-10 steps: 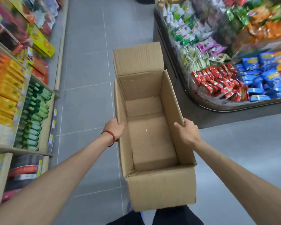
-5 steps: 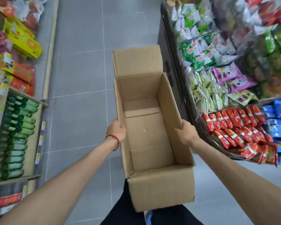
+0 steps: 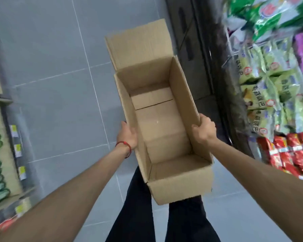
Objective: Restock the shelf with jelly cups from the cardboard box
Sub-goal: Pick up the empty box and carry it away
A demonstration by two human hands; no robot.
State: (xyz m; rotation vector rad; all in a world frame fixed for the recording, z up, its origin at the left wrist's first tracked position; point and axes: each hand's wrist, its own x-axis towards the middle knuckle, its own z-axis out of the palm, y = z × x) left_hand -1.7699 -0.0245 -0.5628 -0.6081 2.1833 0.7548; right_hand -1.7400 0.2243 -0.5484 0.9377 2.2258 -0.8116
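Observation:
I carry a long brown cardboard box [image 3: 179, 183] in front of me, above the floor, its far flap standing up. Its inside shows only bare cardboard; no jelly cups are in view. My left hand [image 3: 127, 136], with a red string on the wrist, grips the left wall of the box with fingers under or behind it. My right hand [image 3: 204, 131] grips the top edge of the right wall, thumb inside. My dark trouser legs show under the box.
A display stand [image 3: 276, 95] packed with green, purple and red snack bags runs along the right, with a dark base [image 3: 198, 49] close to the box. A wooden shelf [image 3: 0, 163] with green packs stands at the left. Grey tiled floor [image 3: 59, 84] lies between.
The view has swung right and tilted, blurring the shelves. The box has turned a little clockwise and come closer to the right stand. Both hands keep their hold on its walls.

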